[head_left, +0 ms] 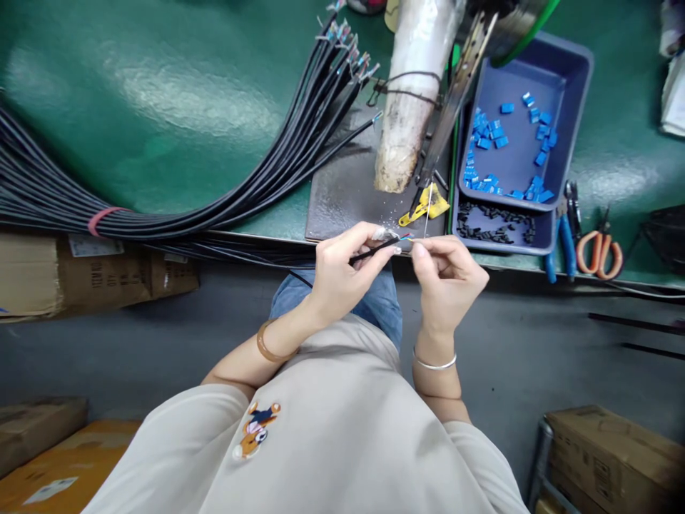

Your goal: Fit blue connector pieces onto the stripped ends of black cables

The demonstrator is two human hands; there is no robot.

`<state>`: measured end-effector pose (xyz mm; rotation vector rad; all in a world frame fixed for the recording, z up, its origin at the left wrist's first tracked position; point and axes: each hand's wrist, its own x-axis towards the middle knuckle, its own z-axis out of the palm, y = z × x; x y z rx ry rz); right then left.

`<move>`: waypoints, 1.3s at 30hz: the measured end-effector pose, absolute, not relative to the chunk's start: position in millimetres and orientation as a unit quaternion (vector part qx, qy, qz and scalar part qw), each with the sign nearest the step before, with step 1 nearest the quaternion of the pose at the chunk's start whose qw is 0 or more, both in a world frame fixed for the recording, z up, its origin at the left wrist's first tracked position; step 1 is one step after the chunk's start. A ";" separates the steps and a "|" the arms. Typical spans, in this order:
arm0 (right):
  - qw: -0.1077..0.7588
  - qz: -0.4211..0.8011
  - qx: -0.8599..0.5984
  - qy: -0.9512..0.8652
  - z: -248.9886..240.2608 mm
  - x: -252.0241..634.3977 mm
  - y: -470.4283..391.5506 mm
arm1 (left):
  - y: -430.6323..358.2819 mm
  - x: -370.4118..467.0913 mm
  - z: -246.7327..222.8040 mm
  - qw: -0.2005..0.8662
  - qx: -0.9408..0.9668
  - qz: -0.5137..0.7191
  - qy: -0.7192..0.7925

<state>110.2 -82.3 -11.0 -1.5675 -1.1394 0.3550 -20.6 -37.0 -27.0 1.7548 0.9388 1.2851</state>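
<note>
My left hand (345,264) pinches a black cable (375,249) close to its stripped end, where thin coloured wires stick out. Facing it, my right hand (447,275) is closed, thumb against forefinger, on one of these wires (411,240). Just beyond my fingers lies a yellow piece (436,203) under the tip of a metal soldering arm (452,107). A thin strand of solder (429,210) runs down in front of it. A dark mat (337,203) lies under these at the table edge.
A bundle of black cables (230,207) with a red tie (101,220) stretches left. A white fume duct (412,86) hangs ahead. Right are a bin (581,93) of blue connectors (495,132), black sleeves (486,225), blue-handled pliers (566,243) and orange-handled scissors (602,250).
</note>
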 end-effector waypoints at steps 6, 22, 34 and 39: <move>0.670 0.107 -0.615 -0.402 -6.3 133.8 -85.5 | -35.7 -16.5 -13.6 0.121 0.806 0.520 0.256; 0.526 0.400 -0.581 -0.476 -7.4 123.1 -81.3 | -16.8 -48.4 -16.4 0.785 0.504 0.263 0.246; 0.538 0.086 -0.614 -0.572 -25.8 109.5 -84.6 | -22.5 -36.2 -11.7 0.739 0.534 0.300 0.278; 0.539 -0.007 -0.604 -0.587 -19.0 118.7 -90.3 | -39.5 -37.8 3.9 0.555 0.627 0.402 0.371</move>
